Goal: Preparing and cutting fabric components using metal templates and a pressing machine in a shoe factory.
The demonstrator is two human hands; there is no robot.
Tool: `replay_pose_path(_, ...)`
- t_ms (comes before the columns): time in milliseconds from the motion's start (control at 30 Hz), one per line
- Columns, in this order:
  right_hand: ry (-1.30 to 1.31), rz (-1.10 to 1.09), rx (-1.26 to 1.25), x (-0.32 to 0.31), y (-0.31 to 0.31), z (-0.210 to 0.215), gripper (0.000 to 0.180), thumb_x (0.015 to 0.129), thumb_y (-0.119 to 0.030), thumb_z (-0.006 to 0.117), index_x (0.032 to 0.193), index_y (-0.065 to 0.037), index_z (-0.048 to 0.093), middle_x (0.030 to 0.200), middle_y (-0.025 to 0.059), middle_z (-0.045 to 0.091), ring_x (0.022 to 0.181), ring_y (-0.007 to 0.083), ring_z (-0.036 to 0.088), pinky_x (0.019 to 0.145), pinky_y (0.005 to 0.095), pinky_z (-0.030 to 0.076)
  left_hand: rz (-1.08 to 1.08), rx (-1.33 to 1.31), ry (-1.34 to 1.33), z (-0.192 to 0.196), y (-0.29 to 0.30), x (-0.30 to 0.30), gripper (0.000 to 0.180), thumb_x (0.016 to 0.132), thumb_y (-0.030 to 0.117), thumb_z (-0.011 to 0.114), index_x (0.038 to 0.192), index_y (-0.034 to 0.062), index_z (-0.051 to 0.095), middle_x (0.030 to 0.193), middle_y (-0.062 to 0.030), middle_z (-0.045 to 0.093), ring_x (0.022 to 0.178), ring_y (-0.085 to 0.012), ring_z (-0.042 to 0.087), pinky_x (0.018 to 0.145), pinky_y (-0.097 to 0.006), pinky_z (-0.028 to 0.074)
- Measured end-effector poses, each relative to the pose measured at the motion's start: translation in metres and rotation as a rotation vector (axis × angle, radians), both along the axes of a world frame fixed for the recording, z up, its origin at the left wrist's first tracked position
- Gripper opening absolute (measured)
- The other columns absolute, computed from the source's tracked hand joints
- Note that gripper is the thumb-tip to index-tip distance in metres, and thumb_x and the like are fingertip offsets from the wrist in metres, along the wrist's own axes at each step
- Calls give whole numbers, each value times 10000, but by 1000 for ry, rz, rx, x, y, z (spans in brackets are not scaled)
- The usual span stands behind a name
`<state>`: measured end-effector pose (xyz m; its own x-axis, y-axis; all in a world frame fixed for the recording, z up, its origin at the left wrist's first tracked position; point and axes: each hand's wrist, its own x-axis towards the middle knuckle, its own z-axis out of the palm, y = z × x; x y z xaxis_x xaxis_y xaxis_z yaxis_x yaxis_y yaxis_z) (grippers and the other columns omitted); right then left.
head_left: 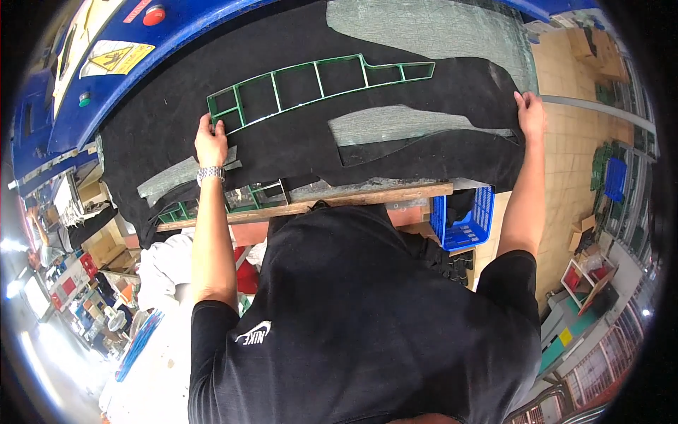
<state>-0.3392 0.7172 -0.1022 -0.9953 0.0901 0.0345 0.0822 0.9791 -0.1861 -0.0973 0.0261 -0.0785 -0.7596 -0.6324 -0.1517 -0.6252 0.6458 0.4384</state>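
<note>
A large black sheet, which looks like leather or thick fabric, lies over a scratched grey-green cutting board. Long cut-out gaps in the sheet bare the board. On top rests a green cutting die, a long, slightly curved frame with cross bars and a narrow stepped right end. My left hand grips its left end between thumb and fingers. Far to the right, my right hand has its fingers closed on the right edge of the black sheet, apart from the die.
A blue machine with a red button and a green button stands at the upper left. Along the near edge runs a wooden bar, with more green dies beside it. A blue crate stands below right.
</note>
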Motion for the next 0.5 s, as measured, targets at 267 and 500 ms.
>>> replay_pose_path(267,-84,-6,-77,-41,6,20,430,949,-425,648,910,-5,566,859,245,648,853,467,608,756,490,487,26,123,72,-15,-15,12,355,972,181,623,1296,38,603,1024,-174,721,913,-261,704,807,-367,529)
replay_pose_path(500,155,284,95,-1,-75,44,409,901,-412,699,1150,-91,654,1265,144,633,1145,385,589,935,483,480,-42,19,107,-18,-8,31,380,973,185,612,1299,-11,600,1230,-215,664,1122,-330,659,954,-371,510)
